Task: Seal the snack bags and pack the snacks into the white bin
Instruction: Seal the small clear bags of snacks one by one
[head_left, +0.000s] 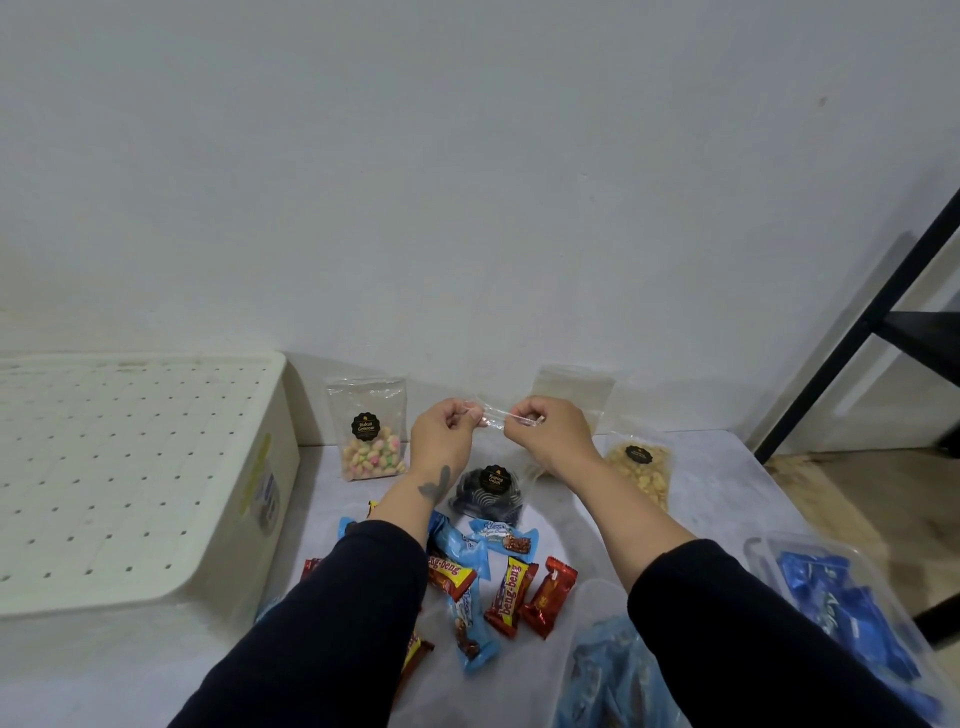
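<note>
Item: clear bag (491, 486), upright mid-table. We pinch its top strip with left hand (445, 427) and right hand (549, 427), fingers curled on it. White bin (156, 467) stands left; wrapped snacks (511, 595) lie nearer us.

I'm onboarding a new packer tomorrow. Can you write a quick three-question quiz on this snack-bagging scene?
1. True or false: both hands pinch the top edge of the clear snack bag.
2. Which bag leans against the wall just right of the white bin? A) the pastel biscuit bag B) the pale cracker bag C) the dark swirl snack bag
3. Fill in: the wrapped bars lie loose on the ____, not in the bin.

Key
1. True: the left hand and right hand each pinch the bag's strip.
2. A
3. table
</note>
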